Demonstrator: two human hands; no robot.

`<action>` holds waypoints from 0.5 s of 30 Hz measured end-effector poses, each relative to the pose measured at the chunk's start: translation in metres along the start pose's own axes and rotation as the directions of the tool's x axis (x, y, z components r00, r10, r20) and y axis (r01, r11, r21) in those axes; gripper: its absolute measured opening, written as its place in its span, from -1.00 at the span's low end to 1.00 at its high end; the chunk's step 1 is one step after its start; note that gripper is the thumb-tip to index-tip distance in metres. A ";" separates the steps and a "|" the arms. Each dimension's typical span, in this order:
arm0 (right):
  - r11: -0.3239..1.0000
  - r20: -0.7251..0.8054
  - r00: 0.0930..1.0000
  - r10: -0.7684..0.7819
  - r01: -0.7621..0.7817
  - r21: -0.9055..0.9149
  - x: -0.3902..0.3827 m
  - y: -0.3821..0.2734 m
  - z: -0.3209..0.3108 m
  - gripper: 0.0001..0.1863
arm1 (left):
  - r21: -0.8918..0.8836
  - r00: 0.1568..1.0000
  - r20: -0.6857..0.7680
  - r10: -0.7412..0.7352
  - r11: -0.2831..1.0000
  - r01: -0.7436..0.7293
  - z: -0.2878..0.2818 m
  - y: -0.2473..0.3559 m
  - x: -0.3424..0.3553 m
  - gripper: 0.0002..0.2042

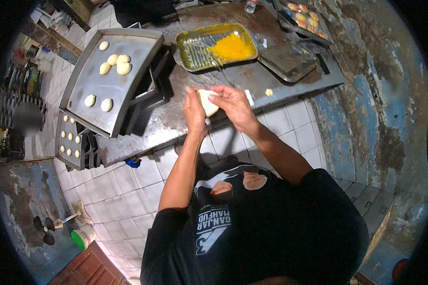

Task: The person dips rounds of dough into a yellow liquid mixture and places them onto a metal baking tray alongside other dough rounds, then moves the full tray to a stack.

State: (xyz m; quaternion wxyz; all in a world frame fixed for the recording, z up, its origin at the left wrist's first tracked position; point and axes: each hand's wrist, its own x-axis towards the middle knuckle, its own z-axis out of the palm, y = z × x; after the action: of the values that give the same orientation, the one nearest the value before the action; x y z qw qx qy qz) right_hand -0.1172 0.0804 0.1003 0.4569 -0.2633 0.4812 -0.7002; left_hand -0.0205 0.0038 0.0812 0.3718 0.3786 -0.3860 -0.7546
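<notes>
Between my two hands, above the near edge of the metal-topped table [176, 124], is a flattened piece of pale dough [207, 103]. My left hand [194, 110] grips its left side. The fingers and thumb of my right hand [233, 105] pinch its right side. Beyond my hands lies a metal pan [188, 53] with a ridged bottom and a yellow-orange filling [232, 47] heaped on its right side. To the left, a large baking tray [92, 71] carries several dough balls [107, 104], some touching one another.
A lower tray [62, 151] of small dough balls stands left, beneath the large one. A dark flat tray [290, 64] lies right of the pan. Behind it sits a tray of topped buns [309, 20], near a clear bottle [250, 6]. A dough scrap [269, 92] lies near the table's edge.
</notes>
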 end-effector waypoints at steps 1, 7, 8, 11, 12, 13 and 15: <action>0.981 -0.076 0.995 -0.062 0.047 -0.188 -0.003 -0.001 -0.012 -0.68 | -0.018 0.996 -0.053 -0.077 0.997 0.076 0.001 -0.016 -0.008 -0.48; 0.204 0.450 0.851 -0.270 0.507 -0.837 -0.025 0.061 -0.055 -0.78 | 0.519 0.963 0.073 -0.260 0.834 0.186 -0.034 -0.095 -0.041 -0.70; 0.194 0.504 0.820 -0.271 0.559 -0.806 -0.022 0.055 -0.048 -0.81 | 0.592 0.961 0.062 -0.271 0.785 0.184 -0.031 -0.091 -0.039 -0.73; 0.585 0.186 0.967 -0.174 0.253 -0.771 0.028 0.056 -0.062 -0.84 | 0.289 0.969 0.034 -0.244 0.931 0.224 -0.035 -0.088 -0.022 -0.65; 0.692 0.055 0.995 -0.086 0.099 -0.715 0.054 0.066 -0.078 -0.84 | 0.285 0.964 0.089 -0.249 0.934 0.215 -0.040 -0.087 -0.011 -0.64; 0.574 0.025 0.975 -0.221 0.150 -0.805 0.083 0.083 -0.110 -0.82 | 0.316 0.965 0.074 -0.253 0.923 0.218 -0.021 -0.064 -0.005 -0.57; 0.308 -0.003 0.921 -0.389 0.127 -0.943 0.119 0.112 -0.152 -0.81 | 0.315 0.964 0.165 -0.209 0.937 0.149 -0.014 -0.049 0.019 -0.46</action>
State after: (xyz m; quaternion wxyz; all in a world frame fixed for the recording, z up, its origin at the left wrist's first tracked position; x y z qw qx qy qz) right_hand -0.2498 0.0262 -0.0716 0.0482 -0.4655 0.7918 -0.3925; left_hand -0.0297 0.0038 0.0277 0.1998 0.3880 -0.4945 -0.7516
